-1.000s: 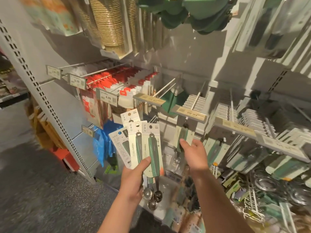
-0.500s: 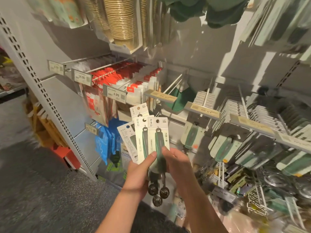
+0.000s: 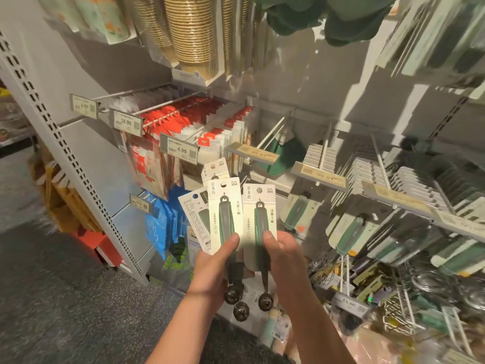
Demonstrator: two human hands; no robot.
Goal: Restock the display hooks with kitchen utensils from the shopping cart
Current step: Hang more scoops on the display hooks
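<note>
Display wall (image 3: pixel 301 82): a grey panel with rows of hooks is faced. It stands beyond both hands, so that each hook can be reached with a short lift of the arm.

Display hooks (image 3: pixel 324 151): white rods with price tags at their tips are seen above and beyond the right hand. The nearest rod carries only a few cards at the back, so it is judged to be the place for the next card.

Hung stock (image 3: pixel 298 210): one green-handled card of the same kind hangs just above and to the right of the right hand. More rows of it are seen further to the right.

Fan of cards (image 3: pixel 223 206): about four carded scoops are held spread out by the left hand (image 3: pixel 214 269), the thumb pressed on the front card. They are probably fanned so that one card can be taken off at a time.

Single card (image 3: pixel 258 219): it is grasped at its lower part by the right hand (image 3: pixel 284 258), the thumb on the front. It is kept upright just beside the fan, with the hang hole free at the top for the hook.

Look of the scoop: a pale cream card carries a dark green handle. A thin stem ends in a small round dark bowl, which hangs below the hands.

Shopping cart: it cannot be made out with certainty in this view.
</note>
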